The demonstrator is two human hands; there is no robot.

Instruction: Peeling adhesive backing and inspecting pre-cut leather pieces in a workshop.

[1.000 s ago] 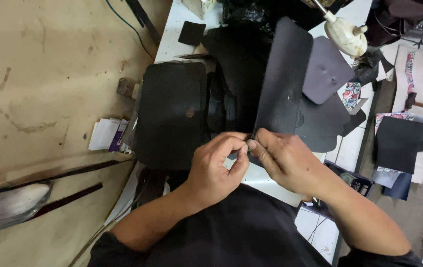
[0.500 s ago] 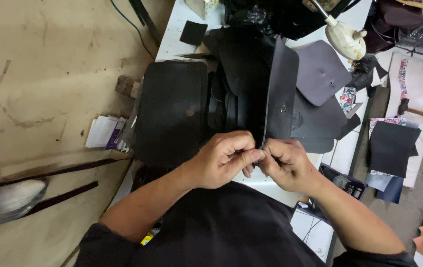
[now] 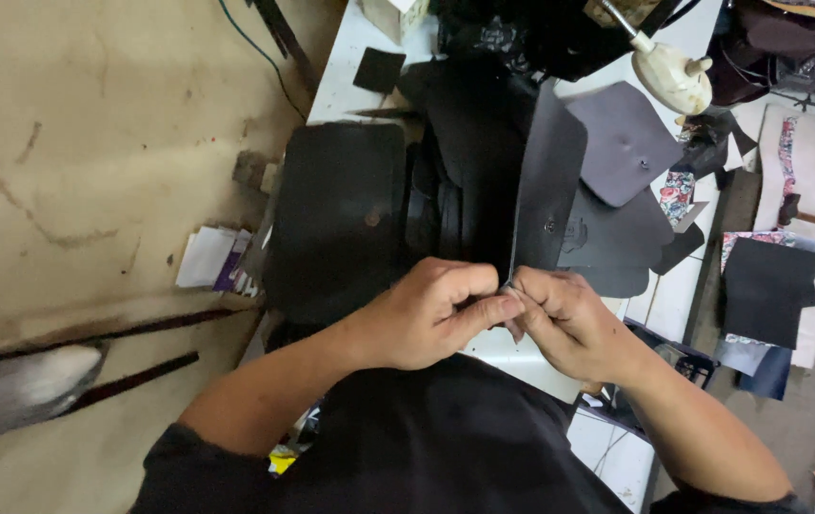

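I hold a dark grey leather flap piece point(image 3: 546, 181) upright over the white worktable point(image 3: 341, 76); it has a rounded far end and a small snap stud near its lower half. My left hand point(image 3: 431, 314) and my right hand point(image 3: 560, 319) both pinch its near bottom edge, fingertips touching each other. To the left lies a black leather bag panel point(image 3: 336, 214) with a round snap. Between it and the flap stands a pile of black leather pieces point(image 3: 460, 162).
Grey leather flaps point(image 3: 622, 138) lie at the right, under a cream-coloured lamp head point(image 3: 669, 71). A small black square patch point(image 3: 377, 69) sits at the table's far end. Paper slips point(image 3: 212, 257) lie at the left edge. Black sheets and floral fabric point(image 3: 769, 286) lie on the floor at right.
The flap has turned more edge-on to me. My hands have closed tighter together on its near edge and shifted slightly right.
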